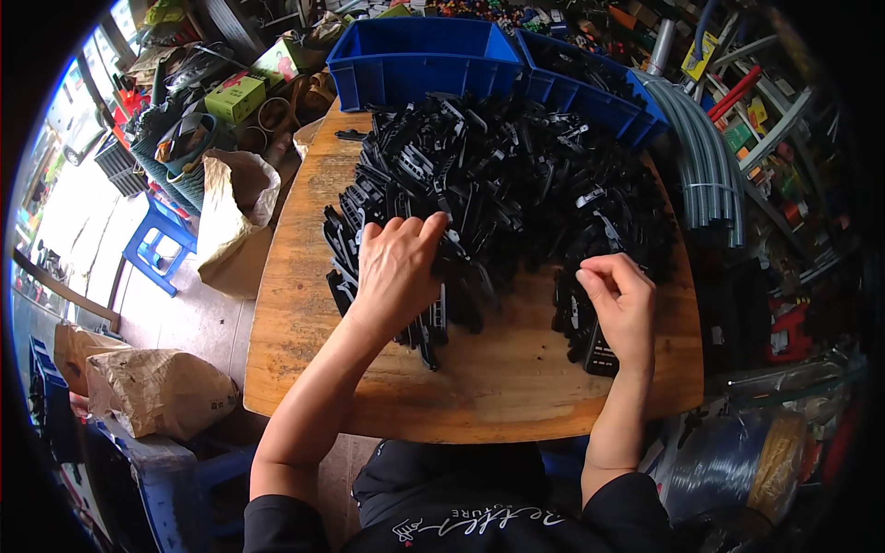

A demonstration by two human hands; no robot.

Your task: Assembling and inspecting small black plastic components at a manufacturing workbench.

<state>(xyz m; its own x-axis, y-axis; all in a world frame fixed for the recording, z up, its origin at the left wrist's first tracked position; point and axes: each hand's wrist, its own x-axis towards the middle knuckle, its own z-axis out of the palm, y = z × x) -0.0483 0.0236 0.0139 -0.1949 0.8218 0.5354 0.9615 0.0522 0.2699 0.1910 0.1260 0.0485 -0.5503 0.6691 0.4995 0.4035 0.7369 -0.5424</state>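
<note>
A large heap of slim black plastic parts (525,175), some with ribbed or slotted sides, covers much of a wooden table (498,392). My left hand (396,272) rests at the heap's left front, its fingers curled down among the parts. Its fingertips are partly hidden, so whatever they grip does not show. Over a smaller cluster of parts at the right is my right hand (622,300), thumb and forefinger pinched together. Anything between them is too small to make out. By my right wrist lies a flat black object (602,358) with light printing.
Along the table's far edge stand a blue bin (424,83) and a second blue bin (599,106) holding black parts. Grey hoses (705,157) hang at the right. Left of the table are a paper sack (235,253) and a blue stool (159,241).
</note>
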